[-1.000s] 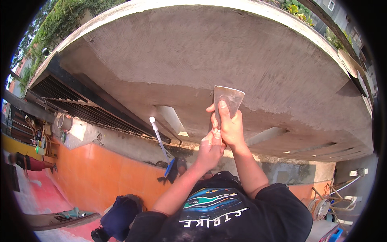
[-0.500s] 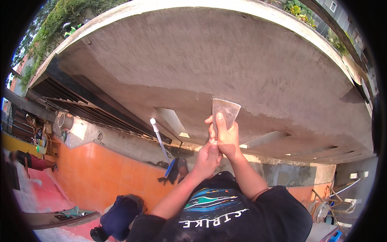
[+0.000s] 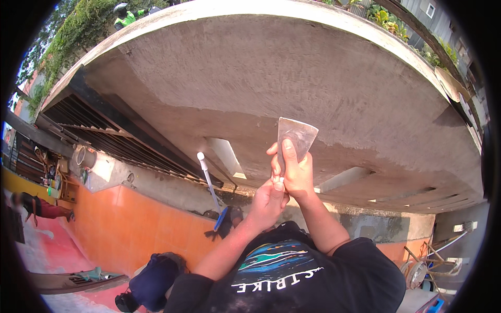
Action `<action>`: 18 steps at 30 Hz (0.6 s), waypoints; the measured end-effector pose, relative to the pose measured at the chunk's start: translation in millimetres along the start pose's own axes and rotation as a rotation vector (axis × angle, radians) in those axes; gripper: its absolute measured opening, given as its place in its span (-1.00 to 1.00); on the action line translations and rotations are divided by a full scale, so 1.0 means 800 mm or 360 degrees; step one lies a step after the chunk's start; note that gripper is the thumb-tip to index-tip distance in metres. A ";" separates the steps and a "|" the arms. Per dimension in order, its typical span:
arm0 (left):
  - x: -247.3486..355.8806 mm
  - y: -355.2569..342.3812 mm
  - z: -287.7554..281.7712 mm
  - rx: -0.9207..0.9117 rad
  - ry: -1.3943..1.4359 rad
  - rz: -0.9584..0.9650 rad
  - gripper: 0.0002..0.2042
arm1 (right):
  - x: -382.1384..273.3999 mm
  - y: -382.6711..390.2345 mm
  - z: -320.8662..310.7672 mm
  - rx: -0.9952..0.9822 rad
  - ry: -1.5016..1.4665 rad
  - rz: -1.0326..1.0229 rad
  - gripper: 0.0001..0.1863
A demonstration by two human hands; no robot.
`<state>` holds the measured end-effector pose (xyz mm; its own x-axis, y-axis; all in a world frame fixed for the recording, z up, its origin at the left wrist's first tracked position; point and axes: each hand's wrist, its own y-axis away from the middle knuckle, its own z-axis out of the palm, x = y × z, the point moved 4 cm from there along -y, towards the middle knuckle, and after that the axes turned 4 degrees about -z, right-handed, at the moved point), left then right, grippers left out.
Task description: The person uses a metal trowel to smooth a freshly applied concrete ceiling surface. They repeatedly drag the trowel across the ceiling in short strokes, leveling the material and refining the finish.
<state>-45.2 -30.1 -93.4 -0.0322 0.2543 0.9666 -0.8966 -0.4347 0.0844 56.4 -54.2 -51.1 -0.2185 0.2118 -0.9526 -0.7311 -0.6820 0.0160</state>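
Observation:
A scraper with a broad, flared metal blade points up in front of the wall. My right hand is closed round it just below the blade, its thumb pressed flat on the metal. Directly beneath, my left hand is closed at the lower end of the handle and touches the right hand. The fingers of both hands cover most of the handle. Beyond the blade spreads a grey plastered wall, darker in its lower band, and the blade appears apart from it.
Slot openings pierce the lower wall. A broom with a white handle and blue head stands left of my hands. An orange ledge runs at left, near a dark blue bag. A person in red trousers is far left; a helmeted person is beyond the wall.
The scraper and my right hand have shifted slightly up and right in view, with the grip unchanged. The helmeted person beyond the wall has moved right and shows more fully.

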 end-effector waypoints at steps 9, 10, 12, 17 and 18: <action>-0.051 -0.019 -0.015 0.0029 0.0022 -0.0187 -0.54 | 0.059 -0.015 -0.020 0.0083 0.0039 0.0087 -0.49; -0.046 -0.020 -0.013 0.0031 0.0037 -0.0263 -0.54 | 0.048 -0.017 -0.014 0.0061 0.0060 0.0005 -0.48; -0.018 -0.031 -0.014 0.0106 0.0011 -0.0085 -0.55 | 0.022 -0.025 -0.001 0.0098 0.0154 -0.0040 -0.47; 0.045 -0.055 -0.015 0.0036 0.0006 0.0295 -0.55 | -0.065 -0.049 0.022 -0.0150 -0.0016 -0.0636 -0.50; 0.046 -0.051 -0.013 -0.0003 -0.0002 0.0285 -0.55 | -0.064 -0.047 0.018 -0.0041 0.0018 -0.0503 -0.50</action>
<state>-14.1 5.9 -63.8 -0.1909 0.1716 0.9665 -0.8774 -0.4713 -0.0897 85.6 -29.7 1.2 0.0245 0.4084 -0.9125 -0.7452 -0.6010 -0.2890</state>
